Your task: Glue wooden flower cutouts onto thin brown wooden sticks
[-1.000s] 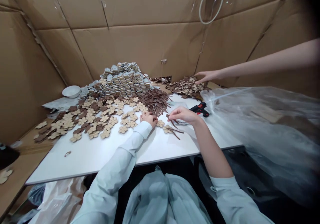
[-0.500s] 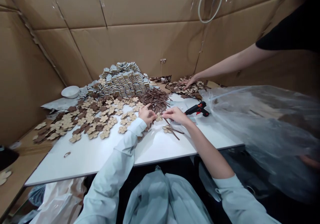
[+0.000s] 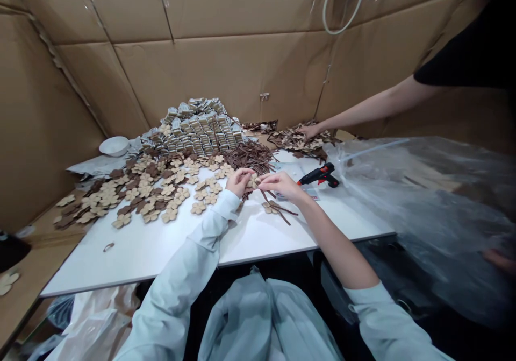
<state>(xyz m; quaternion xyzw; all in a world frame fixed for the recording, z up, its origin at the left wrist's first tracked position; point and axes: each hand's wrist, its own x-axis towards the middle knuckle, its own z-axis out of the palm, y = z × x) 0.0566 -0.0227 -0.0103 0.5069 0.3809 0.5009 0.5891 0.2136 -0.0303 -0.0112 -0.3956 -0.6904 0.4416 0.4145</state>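
**Both hands close together on a small wooden flower at the middle of the bench**

The left hand [image 3: 239,182] and right hand [image 3: 282,184] have drawn in and now pinch the pale wooden flower [image 3: 253,181] between their fingertips, with thin brown strips [image 3: 266,194] trailing below it. A heap of loose brown strips [image 3: 250,157] lies just above the hands, and a black-and-red glue gun [image 3: 320,175] lies to their right. At upper right, a co-worker's hand [image 3: 309,131] touches a pile of flowers [image 3: 298,140]. Loose flowers [image 3: 153,191] spread left across the white bench [image 3: 133,259], before stacked packets [image 3: 199,127]. Clear plastic sheeting [image 3: 423,199] fills the right; cardboard walls [image 3: 226,70] surround everything.
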